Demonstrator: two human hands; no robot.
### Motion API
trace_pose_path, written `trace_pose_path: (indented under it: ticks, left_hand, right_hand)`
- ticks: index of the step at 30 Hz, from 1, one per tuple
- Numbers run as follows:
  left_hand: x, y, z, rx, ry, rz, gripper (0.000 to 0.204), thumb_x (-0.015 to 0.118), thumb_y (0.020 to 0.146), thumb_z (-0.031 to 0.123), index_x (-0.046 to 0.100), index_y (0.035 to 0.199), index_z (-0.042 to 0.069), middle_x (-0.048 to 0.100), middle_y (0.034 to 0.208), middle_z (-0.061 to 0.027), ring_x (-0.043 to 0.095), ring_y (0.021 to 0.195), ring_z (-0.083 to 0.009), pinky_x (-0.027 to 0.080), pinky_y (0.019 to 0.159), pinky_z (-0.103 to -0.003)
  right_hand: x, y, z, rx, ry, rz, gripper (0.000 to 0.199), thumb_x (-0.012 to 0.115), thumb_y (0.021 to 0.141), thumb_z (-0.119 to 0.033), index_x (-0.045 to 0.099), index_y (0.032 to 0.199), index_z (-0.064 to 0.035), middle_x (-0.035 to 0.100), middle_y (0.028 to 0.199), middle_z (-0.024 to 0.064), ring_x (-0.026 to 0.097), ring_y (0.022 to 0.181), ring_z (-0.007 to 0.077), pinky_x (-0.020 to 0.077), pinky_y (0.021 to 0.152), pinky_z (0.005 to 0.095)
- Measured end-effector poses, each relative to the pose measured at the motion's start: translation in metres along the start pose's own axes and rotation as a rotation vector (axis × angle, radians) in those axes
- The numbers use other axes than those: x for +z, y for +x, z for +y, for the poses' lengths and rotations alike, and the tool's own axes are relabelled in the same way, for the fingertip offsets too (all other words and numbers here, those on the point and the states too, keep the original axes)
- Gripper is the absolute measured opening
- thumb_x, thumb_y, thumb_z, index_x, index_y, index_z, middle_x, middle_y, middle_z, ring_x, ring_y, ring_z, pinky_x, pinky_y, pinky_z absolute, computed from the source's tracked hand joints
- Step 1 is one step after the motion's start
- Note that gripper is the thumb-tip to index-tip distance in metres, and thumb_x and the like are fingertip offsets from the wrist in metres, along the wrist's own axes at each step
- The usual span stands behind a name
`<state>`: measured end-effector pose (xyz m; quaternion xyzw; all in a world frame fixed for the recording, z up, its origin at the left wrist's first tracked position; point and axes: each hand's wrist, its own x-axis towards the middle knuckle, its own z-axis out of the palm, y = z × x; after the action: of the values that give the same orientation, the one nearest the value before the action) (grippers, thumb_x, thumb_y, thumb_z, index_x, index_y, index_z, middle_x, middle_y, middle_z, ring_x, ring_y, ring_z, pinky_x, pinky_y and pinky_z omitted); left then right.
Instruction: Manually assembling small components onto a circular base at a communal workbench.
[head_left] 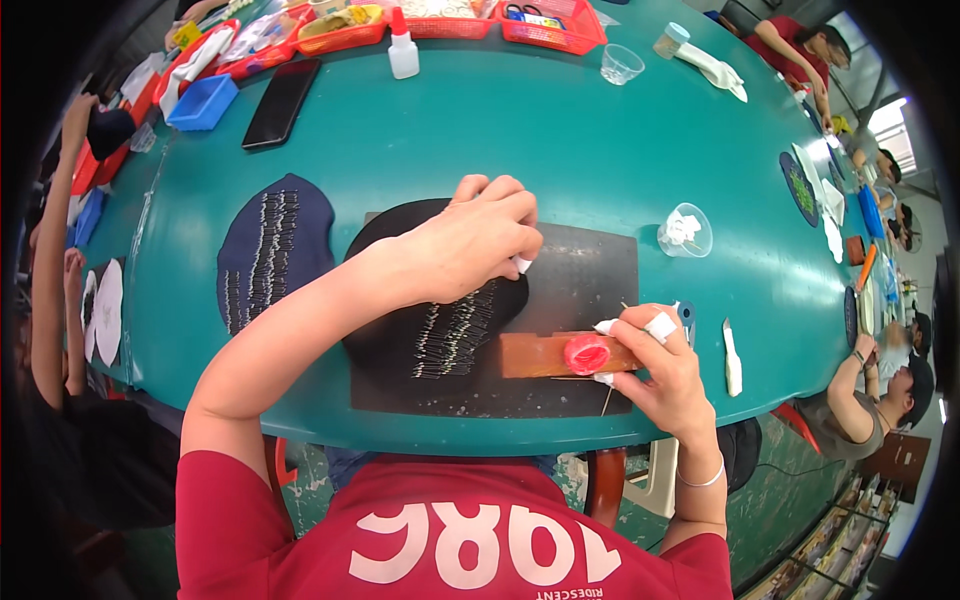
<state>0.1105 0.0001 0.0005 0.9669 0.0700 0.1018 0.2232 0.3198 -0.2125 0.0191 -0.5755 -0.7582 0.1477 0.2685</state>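
My left hand point(488, 235) is bent over the top of a black rounded pad point(400, 335), its fingers curled together. A white wrap shows at one fingertip, and whatever the fingers pinch is hidden. Rows of thin, pin-like pieces point(455, 330) run down the pad below that hand. My right hand point(660, 370), with white wraps on its fingers, closes around the right end of a brown wooden block point(530, 356). A red ring-shaped piece point(587, 354) sits on the block. Thin sticks poke out beside the right fingers. Pad and block rest on a dark mat point(585, 270).
At left lies a navy pad point(275, 250) with similar rows. A clear cup of white bits point(685, 231) and a white-wrapped tool point(733, 358) are at right. Farther back are a phone point(283, 103), a glue bottle point(403, 50) and red baskets point(552, 28). Other people sit around the table.
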Motion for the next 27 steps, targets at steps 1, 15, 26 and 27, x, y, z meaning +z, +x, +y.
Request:
trace_pose_path:
  ticks: [1, 15, 26, 27]
  left_hand:
    - [0.0, 0.001, 0.001, 0.003, 0.0, -0.014, 0.014, 0.071, 0.08, 0.009, 0.06, 0.089, 0.008, 0.052, 0.105, -0.0063, 0.045, 0.114, -0.0256, 0.032, 0.1, -0.042]
    - [0.012, 0.019, 0.001, -0.007, 0.002, 0.021, 0.013, 0.071, 0.082, 0.01, 0.062, 0.09, 0.007, 0.053, 0.104, -0.0065, 0.045, 0.115, -0.0253, 0.031, 0.101, -0.044]
    - [0.021, 0.031, 0.006, -0.054, 0.013, 0.084, 0.012, 0.072, 0.081, 0.009, 0.064, 0.088, 0.005, 0.054, 0.105, -0.0089, 0.046, 0.112, -0.0261, 0.03, 0.1, -0.043]
    - [0.021, 0.03, 0.007, -0.091, 0.022, 0.068, 0.012, 0.072, 0.081, 0.01, 0.065, 0.089, 0.005, 0.055, 0.104, -0.009, 0.046, 0.113, -0.0261, 0.03, 0.1, -0.043]
  right_hand:
    - [-0.002, -0.001, 0.0, 0.026, -0.002, 0.015, 0.057, 0.08, 0.057, 0.002, 0.063, 0.112, 0.0008, 0.057, 0.108, 0.0137, 0.055, 0.102, 0.0339, 0.0485, 0.084, 0.0416]
    - [0.01, -0.014, -0.039, -0.013, 0.113, 0.056, 0.059, 0.084, 0.049, -0.004, 0.066, 0.105, 0.0012, 0.059, 0.1, 0.0117, 0.057, 0.094, 0.0338, 0.0494, 0.079, 0.0426]
    - [0.043, 0.003, -0.057, -0.121, 0.118, 0.013, 0.063, 0.084, 0.049, -0.006, 0.064, 0.108, 0.0045, 0.057, 0.101, 0.0123, 0.057, 0.091, 0.0339, 0.0481, 0.079, 0.0432]
    - [0.044, 0.005, -0.058, -0.139, 0.11, -0.001, 0.064, 0.083, 0.05, -0.006, 0.063, 0.11, 0.006, 0.057, 0.101, 0.0135, 0.057, 0.091, 0.0343, 0.0499, 0.078, 0.0425]
